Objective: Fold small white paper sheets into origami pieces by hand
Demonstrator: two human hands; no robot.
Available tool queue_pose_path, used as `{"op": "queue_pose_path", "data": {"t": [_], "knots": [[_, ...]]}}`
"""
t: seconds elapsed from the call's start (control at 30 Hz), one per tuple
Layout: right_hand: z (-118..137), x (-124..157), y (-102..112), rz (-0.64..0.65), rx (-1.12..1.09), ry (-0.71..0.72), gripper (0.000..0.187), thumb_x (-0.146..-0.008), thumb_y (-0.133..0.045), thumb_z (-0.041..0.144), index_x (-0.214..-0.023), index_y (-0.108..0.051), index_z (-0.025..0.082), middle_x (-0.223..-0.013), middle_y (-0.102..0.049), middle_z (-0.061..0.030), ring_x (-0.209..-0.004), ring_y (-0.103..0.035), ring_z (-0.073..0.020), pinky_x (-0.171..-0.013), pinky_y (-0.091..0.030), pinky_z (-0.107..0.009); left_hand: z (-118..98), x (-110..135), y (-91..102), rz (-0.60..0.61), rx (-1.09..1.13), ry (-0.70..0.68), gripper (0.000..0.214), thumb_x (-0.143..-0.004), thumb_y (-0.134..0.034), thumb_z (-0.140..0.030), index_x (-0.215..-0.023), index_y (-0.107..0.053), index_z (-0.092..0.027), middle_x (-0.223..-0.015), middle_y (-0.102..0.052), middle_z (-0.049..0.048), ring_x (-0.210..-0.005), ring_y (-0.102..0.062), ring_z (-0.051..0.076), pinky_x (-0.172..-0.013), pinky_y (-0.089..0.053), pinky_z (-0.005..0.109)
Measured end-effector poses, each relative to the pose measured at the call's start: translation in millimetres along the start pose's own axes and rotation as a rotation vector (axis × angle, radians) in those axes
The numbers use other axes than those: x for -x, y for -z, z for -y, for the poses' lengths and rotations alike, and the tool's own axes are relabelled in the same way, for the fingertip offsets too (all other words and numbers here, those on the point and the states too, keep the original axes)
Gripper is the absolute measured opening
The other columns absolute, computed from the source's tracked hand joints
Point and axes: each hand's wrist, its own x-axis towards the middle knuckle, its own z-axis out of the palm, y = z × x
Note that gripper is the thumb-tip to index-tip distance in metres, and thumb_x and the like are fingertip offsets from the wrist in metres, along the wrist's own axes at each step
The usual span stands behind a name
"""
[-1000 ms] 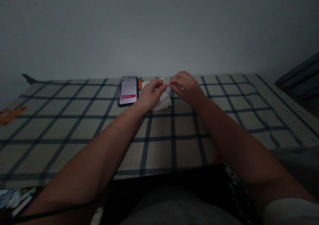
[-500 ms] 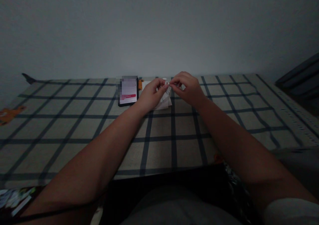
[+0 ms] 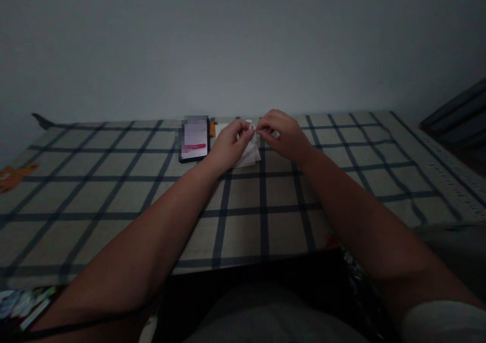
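Note:
My left hand (image 3: 232, 141) is closed, its thumb and index finger pinching a small whitish thing too small to name. Facing it, my right hand (image 3: 281, 131) is closed in a pinch too, its fingertips meeting the left ones at that same spot; what they grip cannot be made out. Under and behind the fingers lies crumpled white paper (image 3: 248, 156), resembling tissue, partly covered by my left hand. Left of that hand a phone or small tablet (image 3: 195, 139) in a dark case lies with its screen lit and partly blurred out.
A checked cloth (image 3: 243, 226) in pale grey and dark blue covers the table, with orange printed figures. A plain wall (image 3: 243, 49) rises right behind the table. Dark striped fabric (image 3: 459, 107) stands at the far right. A colourful item (image 3: 25, 302) sits at the lower left.
My right hand's pinch has shifted slightly left, towards the left fingertips. My left hand stays nearly where it was, still pinching.

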Motion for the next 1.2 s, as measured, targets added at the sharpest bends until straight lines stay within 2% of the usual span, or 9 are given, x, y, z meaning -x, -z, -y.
{"op": "queue_pose_path", "data": {"t": [0.2,0.4,0.7,0.83,1.0,1.2], "knots": [[0.7,0.4,-5.0,-0.071,-0.032,-0.045,0.018,-0.1,-0.062,0.038,-0.091,-0.066,0.022,-0.084,-0.065,-0.0041,-0.079,-0.057,-0.0195,-0.079,-0.047,-0.037,-3.8,0.3,4.8,-0.032,-0.108,-0.048,0.03,-0.096,-0.062,-0.054,-0.09,-0.059,-0.025,-0.089,-0.062,0.0035,-0.088,-0.055,0.022,-0.076,-0.042,0.033],[1.8,1.8,-5.2,-0.062,-0.089,-0.113,0.02,-0.099,-0.064,0.038,-0.088,-0.066,0.02,-0.081,-0.064,-0.0026,-0.075,-0.057,-0.0172,-0.071,-0.046,-0.033,-5.1,1.1,7.6,-0.022,-0.193,-0.125,0.023,-0.098,-0.061,-0.047,-0.093,-0.063,-0.024,-0.092,-0.065,0.0047,-0.091,-0.057,0.023,-0.082,-0.043,0.035],[1.3,3.6,-11.3,-0.086,-0.241,-0.331,0.024,-0.093,-0.069,0.042,-0.088,-0.068,0.019,-0.082,-0.066,-0.0018,-0.072,-0.054,-0.0149,-0.064,-0.044,-0.029,-8.6,1.1,10.0,-0.007,-0.261,-0.136,0.022,-0.099,-0.061,-0.045,-0.095,-0.062,-0.024,-0.096,-0.067,0.0054,-0.092,-0.057,0.023,-0.086,-0.044,0.036],[2.8,2.4,-9.9,-0.109,-0.267,-0.348,0.025,-0.09,-0.072,0.043,-0.09,-0.069,0.018,-0.084,-0.066,-0.0028,-0.076,-0.057,-0.0158,-0.064,-0.044,-0.028,-7.8,1.3,10.0,-0.008,-0.3,-0.168,0.023,-0.101,-0.057,-0.046,-0.095,-0.061,-0.024,-0.097,-0.068,0.0057,-0.091,-0.058,0.022,-0.085,-0.045,0.036],[5.8,0.8,-5.6,-0.059,-0.233,-0.346,0.02,-0.09,-0.07,0.037,-0.084,-0.067,0.019,-0.078,-0.063,-0.0015,-0.073,-0.054,-0.0151,-0.067,-0.044,-0.029,-5.6,1.9,9.9,0.003,-0.385,-0.175,0.02,-0.101,-0.057,-0.042,-0.096,-0.06,-0.023,-0.096,-0.068,0.0052,-0.092,-0.059,0.022,-0.084,-0.046,0.036],[5.5,1.0,-6.3,-0.039,-0.248,-0.377,0.02,-0.093,-0.066,0.038,-0.089,-0.068,0.019,-0.083,-0.066,-0.0027,-0.074,-0.054,-0.0155,-0.066,-0.044,-0.029,-4.9,1.7,10.1,-0.017,-0.355,-0.196,0.021,-0.102,-0.056,-0.043,-0.099,-0.061,-0.023,-0.099,-0.069,0.0052,-0.092,-0.06,0.021,-0.084,-0.048,0.035]]}}
